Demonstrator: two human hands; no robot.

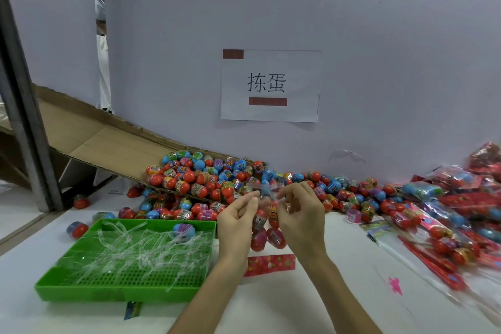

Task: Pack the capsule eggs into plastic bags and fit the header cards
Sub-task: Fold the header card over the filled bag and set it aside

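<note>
White table (311,306) against a pale wall (352,22) with a paper sign (271,85) taped at mid-height.

Edges: a grey metal post (24,116) stands at far left. A cardboard chute (108,141) slopes down from there to the table along the wall. The table's left edge runs just outside the green tray (113,293). The tray's right wall is close beside my left forearm. Packed bags (447,214) are heaped along the right side, well apart from my right forearm. White surface shows between tray and heap, nearest me.

Loose capsule eggs (206,179) are piled at the chute's mouth and along the wall behind my hands. One blue egg (184,229) sits in the tray among clear plastic strips (141,252).

Left hand (238,222) and right hand (301,214) are raised over the table, palms toward each other. Thumb and forefinger of each pinch the top of a plastic bag (267,189) — other fingers loosely curled. The bag hangs between my hands; it is clear, with red and pink eggs in its lower part. Upper part is motion-blurred, so I cannot count the eggs.

Header card (269,265) — a red strip with small coloured spots — lies flat on the table under my wrists, just right of the tray.
</note>
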